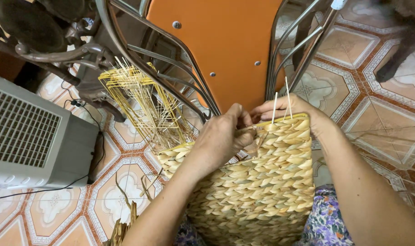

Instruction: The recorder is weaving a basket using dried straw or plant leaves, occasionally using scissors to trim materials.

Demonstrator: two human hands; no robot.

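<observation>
Centrally, pale plaited straw basket [257, 182] being held on lap, over patterned tile floor [57, 205]. Left hand [219, 141] being closed round thin straw strand [246, 129] at basket's top edge. Right hand [287, 109] being curled over same rim, gripping it beside upright white sticks [275, 107]. Orange metal-framed chair [221, 45] being faced just beyond.

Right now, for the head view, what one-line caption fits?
Both hands, left and right, work the rim of a woven basket beside an orange chair.
</observation>
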